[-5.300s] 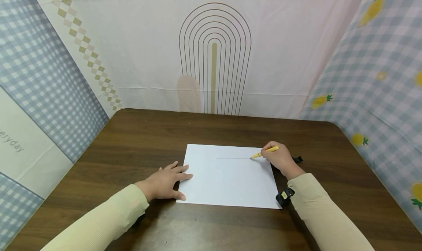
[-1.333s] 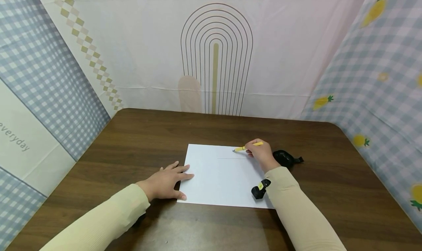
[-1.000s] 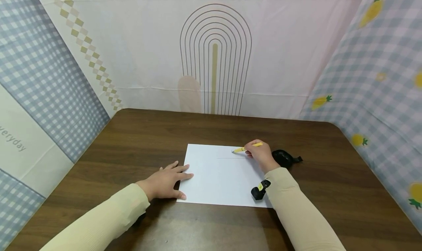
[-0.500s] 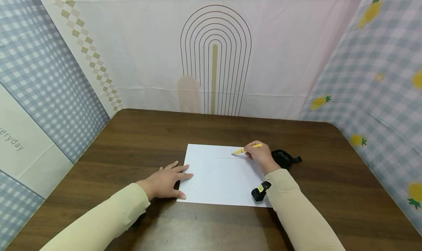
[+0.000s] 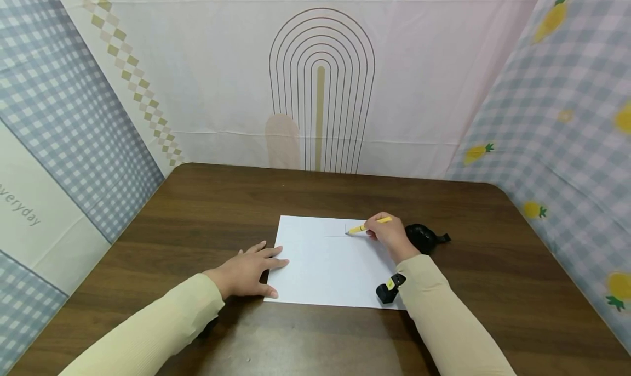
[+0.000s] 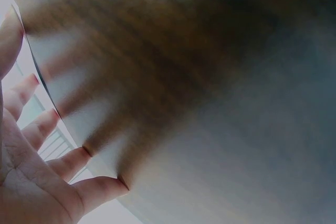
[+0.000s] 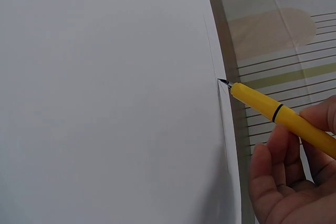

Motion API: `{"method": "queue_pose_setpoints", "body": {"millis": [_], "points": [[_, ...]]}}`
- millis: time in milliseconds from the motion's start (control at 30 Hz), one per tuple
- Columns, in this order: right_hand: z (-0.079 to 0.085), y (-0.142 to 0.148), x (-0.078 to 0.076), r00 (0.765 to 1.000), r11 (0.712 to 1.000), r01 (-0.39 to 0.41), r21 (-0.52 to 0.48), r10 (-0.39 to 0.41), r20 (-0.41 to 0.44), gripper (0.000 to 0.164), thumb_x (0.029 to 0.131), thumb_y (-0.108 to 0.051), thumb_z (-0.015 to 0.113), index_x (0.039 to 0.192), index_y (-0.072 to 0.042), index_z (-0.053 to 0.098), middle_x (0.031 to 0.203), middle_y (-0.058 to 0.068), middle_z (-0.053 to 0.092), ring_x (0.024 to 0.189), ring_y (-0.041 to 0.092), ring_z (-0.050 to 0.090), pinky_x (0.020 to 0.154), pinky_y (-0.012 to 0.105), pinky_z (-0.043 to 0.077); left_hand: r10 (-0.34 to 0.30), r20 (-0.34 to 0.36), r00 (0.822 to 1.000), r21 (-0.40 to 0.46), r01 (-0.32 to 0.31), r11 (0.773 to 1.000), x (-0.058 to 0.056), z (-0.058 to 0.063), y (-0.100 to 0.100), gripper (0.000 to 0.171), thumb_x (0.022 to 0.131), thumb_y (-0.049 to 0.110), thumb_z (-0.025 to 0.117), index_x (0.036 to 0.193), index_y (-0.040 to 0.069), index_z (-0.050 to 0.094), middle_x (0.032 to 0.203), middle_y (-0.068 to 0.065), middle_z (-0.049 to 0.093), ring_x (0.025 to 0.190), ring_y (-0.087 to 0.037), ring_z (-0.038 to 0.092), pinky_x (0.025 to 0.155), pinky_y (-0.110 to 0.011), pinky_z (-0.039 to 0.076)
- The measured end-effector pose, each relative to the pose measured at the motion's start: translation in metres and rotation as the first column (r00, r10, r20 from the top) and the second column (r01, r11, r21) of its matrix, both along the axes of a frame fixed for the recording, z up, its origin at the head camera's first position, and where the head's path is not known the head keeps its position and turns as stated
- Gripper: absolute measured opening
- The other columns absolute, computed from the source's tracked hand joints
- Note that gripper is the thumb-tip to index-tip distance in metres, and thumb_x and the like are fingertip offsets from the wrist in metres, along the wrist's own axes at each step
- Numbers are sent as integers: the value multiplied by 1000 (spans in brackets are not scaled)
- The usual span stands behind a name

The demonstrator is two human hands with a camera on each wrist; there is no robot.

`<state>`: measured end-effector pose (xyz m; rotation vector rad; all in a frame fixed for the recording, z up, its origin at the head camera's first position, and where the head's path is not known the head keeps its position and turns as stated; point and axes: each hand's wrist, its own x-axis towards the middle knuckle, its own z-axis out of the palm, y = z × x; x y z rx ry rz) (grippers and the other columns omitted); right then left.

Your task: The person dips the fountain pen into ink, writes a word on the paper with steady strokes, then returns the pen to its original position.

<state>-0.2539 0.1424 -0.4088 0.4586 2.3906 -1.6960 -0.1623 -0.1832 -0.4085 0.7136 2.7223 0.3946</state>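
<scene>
My right hand [image 5: 389, 235] pinches a yellow fountain pen [image 7: 278, 110] between thumb and fingers, its nib on a sheet of white paper [image 5: 325, 272]. A thin line runs across the upper part of the sheet. Above it, a short upright stroke [image 5: 345, 227] comes down toward that line, and the nib sits at its lower end. My left hand [image 5: 246, 272] lies with fingers spread over the sheet's left edge. In the left wrist view the fingertips [image 6: 100, 186] of that hand touch the surface.
The sheet lies on a dark brown wooden table [image 5: 222, 200]. A shiny black rounded object [image 5: 425, 238] with a short tail lies just right of my right hand. A small black camera [image 5: 389, 289] sits at the right wrist. Patterned cloths [image 5: 222, 74] hang behind and beside the table.
My right hand has moved left from the long line's right end to above its middle. Since then the pen has drawn a short stroke down toward me. The left hand stays put.
</scene>
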Motion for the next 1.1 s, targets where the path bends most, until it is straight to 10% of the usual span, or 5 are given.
{"method": "queue_pose_setpoints", "body": {"millis": [1100], "points": [[1,1,17,1000,1000,-8,20,8,-4,9,86,-12,64,88,-4,61,84,7,66,78,18,57,69,25,49,-15,-6,1000,13,15,1000,2,2,1,71,81,48,73,142,21,51,155,-8,33,143,-43,20,99,-74,25]]}}
